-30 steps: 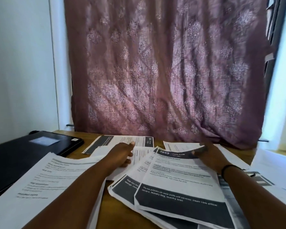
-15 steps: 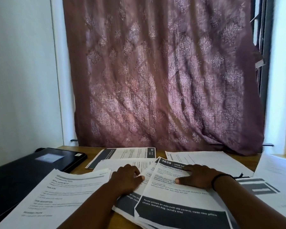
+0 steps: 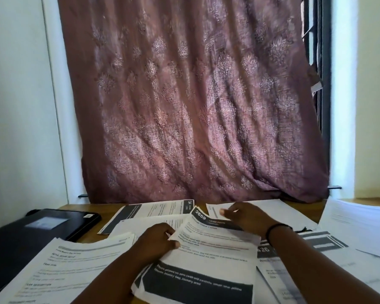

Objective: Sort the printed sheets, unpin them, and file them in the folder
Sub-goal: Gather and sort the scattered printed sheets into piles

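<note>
While the left hand (image 3: 157, 239) now pinches the white black-banded "2659" sheet (image 3: 208, 260) at its 9 o'clock edge, right hand (image 3: 248, 217) has lifted, fingers loose (sorting continues); black folder (image 3: 42, 227) waits at 10 o'clock.

Printed sheets (image 3: 211, 255) cover most of the desk (image 3: 92, 234); black folder (image 3: 37, 229) occupies left; curtain (image 3: 195, 106) blocks rear.

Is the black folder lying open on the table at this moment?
No, the black folder lies closed and flat at the table's left edge, with neither hand touching it.
</note>
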